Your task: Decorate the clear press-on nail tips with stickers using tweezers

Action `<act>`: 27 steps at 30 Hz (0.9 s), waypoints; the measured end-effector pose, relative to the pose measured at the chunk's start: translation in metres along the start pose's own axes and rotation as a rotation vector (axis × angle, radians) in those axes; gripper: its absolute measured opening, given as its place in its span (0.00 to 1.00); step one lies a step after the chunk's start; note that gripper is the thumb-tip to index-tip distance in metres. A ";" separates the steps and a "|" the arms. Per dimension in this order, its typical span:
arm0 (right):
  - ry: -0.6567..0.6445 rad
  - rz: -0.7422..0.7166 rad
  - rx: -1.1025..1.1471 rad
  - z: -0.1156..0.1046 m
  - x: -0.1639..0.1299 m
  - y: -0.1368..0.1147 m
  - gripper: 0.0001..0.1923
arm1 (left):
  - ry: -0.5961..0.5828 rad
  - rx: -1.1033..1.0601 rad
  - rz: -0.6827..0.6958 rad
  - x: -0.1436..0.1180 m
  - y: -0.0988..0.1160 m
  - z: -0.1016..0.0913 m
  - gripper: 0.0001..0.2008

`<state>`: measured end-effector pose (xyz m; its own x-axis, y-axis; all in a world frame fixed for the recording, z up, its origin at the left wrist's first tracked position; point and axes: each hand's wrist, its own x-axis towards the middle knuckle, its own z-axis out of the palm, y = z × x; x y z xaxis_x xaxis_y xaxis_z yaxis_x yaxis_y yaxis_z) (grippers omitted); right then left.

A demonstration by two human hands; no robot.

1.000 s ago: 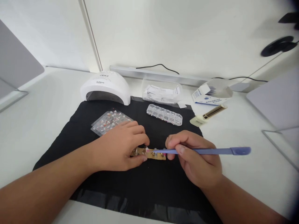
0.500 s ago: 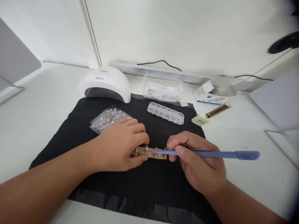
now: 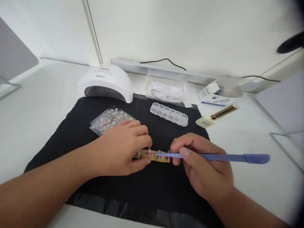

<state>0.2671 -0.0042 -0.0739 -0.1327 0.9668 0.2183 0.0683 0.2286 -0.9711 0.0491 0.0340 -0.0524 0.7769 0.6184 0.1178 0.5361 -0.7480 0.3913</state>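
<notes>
My left hand (image 3: 125,145) is closed around the left part of a short wooden strip (image 3: 161,159) near the middle of the black mat. Its thumb and index finger sit on either side of a small clear nail tip (image 3: 149,152) with a pink and white decoration. More small nail tips stand on gold-coloured mounts along the strip. My right hand (image 3: 201,164) pinches slim blue tweezers (image 3: 218,157), held almost level. Their fine point reaches left to the decorated nail tip; whether it touches is too small to tell. My left fingers hide the strip's left end.
Sticker sheets (image 3: 109,120) lie beyond my left hand. A white nail lamp (image 3: 106,80) stands at the back left. Behind the strip are a clear compartment case (image 3: 168,114), a plastic tub (image 3: 166,91), an alcohol pad box (image 3: 219,96) and a polish bottle (image 3: 216,116).
The view has shifted slightly. Both hands keep their grips, and the tweezers' point stays at the same nail tip, with their back end a little farther right in the picture.
</notes>
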 end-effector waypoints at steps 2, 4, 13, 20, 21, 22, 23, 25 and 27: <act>-0.008 0.000 0.002 0.000 -0.001 0.000 0.09 | -0.003 0.002 -0.001 0.000 0.000 0.000 0.06; -0.009 0.000 0.000 -0.001 -0.001 0.001 0.09 | -0.003 0.005 -0.001 0.000 0.000 0.000 0.06; 0.005 0.015 -0.029 0.000 -0.001 0.002 0.10 | 0.005 0.017 0.002 -0.001 0.001 -0.001 0.06; 0.000 0.019 0.007 -0.002 -0.004 0.000 0.10 | 0.023 0.014 0.014 -0.001 0.001 -0.004 0.08; -0.005 0.024 0.007 -0.002 -0.004 0.000 0.10 | 0.021 0.009 0.016 -0.001 0.001 -0.005 0.07; -0.011 0.029 0.004 -0.002 -0.004 -0.001 0.10 | 0.017 0.003 0.017 -0.001 0.002 -0.005 0.07; -0.017 0.034 0.001 -0.002 -0.004 -0.001 0.11 | 0.014 -0.006 0.020 -0.001 0.002 -0.006 0.07; -0.025 0.035 -0.007 -0.002 -0.004 -0.001 0.11 | 0.019 -0.017 0.025 -0.001 0.003 -0.007 0.06; -0.026 0.039 -0.020 -0.002 -0.003 -0.002 0.11 | 0.031 -0.019 0.037 -0.002 0.005 -0.008 0.05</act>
<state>0.2692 -0.0075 -0.0730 -0.1553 0.9718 0.1772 0.0934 0.1930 -0.9767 0.0475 0.0311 -0.0436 0.7853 0.5979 0.1609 0.5007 -0.7660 0.4032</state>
